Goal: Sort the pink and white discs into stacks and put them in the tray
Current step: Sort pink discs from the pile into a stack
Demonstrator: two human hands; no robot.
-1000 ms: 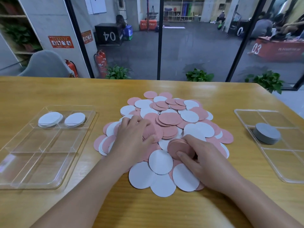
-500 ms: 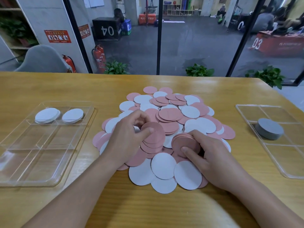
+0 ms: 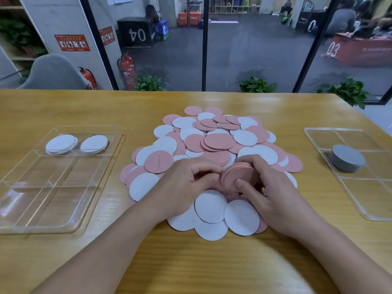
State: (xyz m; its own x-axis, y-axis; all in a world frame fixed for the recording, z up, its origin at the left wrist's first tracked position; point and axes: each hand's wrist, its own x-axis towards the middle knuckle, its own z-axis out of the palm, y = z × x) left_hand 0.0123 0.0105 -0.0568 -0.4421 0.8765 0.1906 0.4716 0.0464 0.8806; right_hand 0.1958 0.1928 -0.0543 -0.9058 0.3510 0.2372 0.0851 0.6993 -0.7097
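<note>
Left tray point(image 3: 27, 209): clear, divided, on the counter point(image 3: 191, 262); two short white stacks point(image 3: 61, 144) sit side by side in its far compartments, the rest unfilled.

Loose pile point(image 3: 214, 143): pink and white discs mixed and overlapping at counter centre, most of the task not yet done.

My left hand point(image 3: 184, 183): fingers curled, tips pressed to the left edge of the pink stack point(image 3: 237, 175); I cannot tell whether it pinches a disc of its own.

Pink stack: tilted on edge above the pile, between both hands.

My right hand point(image 3: 269, 187): curled round the stack, thumb on the near face, fingers behind.

Step, as I judge it: squaring gathered pink discs. Best done by keeping the right grip loose enough for edges to slide, tapping with the left, then adding only pink; a tight squeeze could fan them.

Right tray point(image 3: 373, 215): clear, holding one grey stack point(image 3: 346, 158).
</note>
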